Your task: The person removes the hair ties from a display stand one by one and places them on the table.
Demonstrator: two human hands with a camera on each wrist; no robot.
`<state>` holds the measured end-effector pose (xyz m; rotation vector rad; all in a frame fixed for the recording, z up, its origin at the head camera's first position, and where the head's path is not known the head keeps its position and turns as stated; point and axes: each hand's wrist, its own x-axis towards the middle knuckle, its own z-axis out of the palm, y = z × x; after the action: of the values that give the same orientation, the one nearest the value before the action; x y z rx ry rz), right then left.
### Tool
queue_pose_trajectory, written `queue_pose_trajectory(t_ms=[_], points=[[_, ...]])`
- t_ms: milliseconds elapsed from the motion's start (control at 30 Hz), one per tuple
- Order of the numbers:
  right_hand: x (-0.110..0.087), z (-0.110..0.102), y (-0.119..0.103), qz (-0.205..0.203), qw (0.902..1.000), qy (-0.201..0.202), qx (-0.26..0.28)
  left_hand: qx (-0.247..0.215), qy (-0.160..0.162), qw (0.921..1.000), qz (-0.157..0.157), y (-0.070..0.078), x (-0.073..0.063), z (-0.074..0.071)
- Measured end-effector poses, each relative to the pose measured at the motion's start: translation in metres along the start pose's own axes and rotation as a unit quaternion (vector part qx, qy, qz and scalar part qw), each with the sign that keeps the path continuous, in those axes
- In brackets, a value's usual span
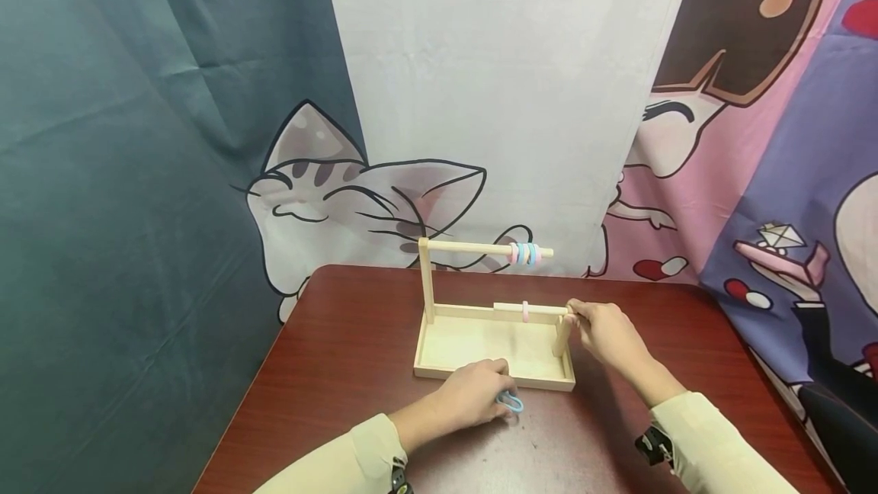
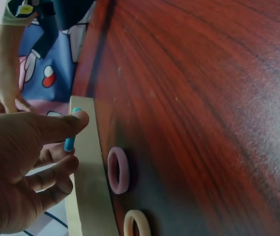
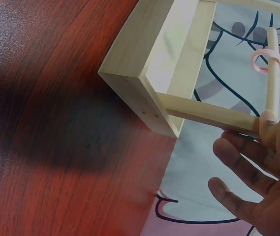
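A blue hair tie (image 1: 510,401) is pinched between the thumb and fingers of my left hand (image 1: 473,393), in front of a wooden stand (image 1: 473,376) with a tray base. At the stand's right side, my right hand (image 1: 607,332) grips the top of the short post, where the lower rod (image 3: 273,91) joins it. One pink hair tie (image 3: 266,60) hangs on that rod. The taller left post carries an upper rod (image 1: 469,248), with several pink, blue and cream hair ties (image 1: 525,253) bunched near its free end.
Beside the tray's front wall, a pink hair tie (image 2: 118,170) and a cream hair tie (image 2: 137,223) stand on edge on the dark red wooden table (image 1: 329,387). Behind the table hangs a printed cloth (image 1: 521,97) with cartoon figures.
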<state>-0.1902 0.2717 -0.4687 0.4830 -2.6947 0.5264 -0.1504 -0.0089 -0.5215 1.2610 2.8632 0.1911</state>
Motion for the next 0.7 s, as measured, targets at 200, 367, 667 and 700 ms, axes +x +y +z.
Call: queue_pose_trajectory(t_ms=[200, 367, 667, 700], points=[[-0.0005, 0.0004, -0.0003, -0.002, 1.0, 0.004, 0.001, 0.009, 0.003, 0.9999, 0.008, 0.0055, -0.0005, 0.0037], [-0.0015, -0.0002, -0.0009, 0.002, 1.0, 0.002, 0.004, 0.013, 0.0, 0.9996, 0.025, 0.0071, -0.0024, 0.0056], [-0.0021, 0.0, -0.0006, 0.0, 1.0, 0.007, -0.003, 0.041, 0.009, 0.9974, 0.058, 0.0085, -0.0032, 0.008], [-0.0021, 0.0001, -0.0005, -0.001, 1.0, 0.008, -0.004, 0.042, 0.008, 0.9974, 0.058, 0.0088, -0.0033, 0.008]])
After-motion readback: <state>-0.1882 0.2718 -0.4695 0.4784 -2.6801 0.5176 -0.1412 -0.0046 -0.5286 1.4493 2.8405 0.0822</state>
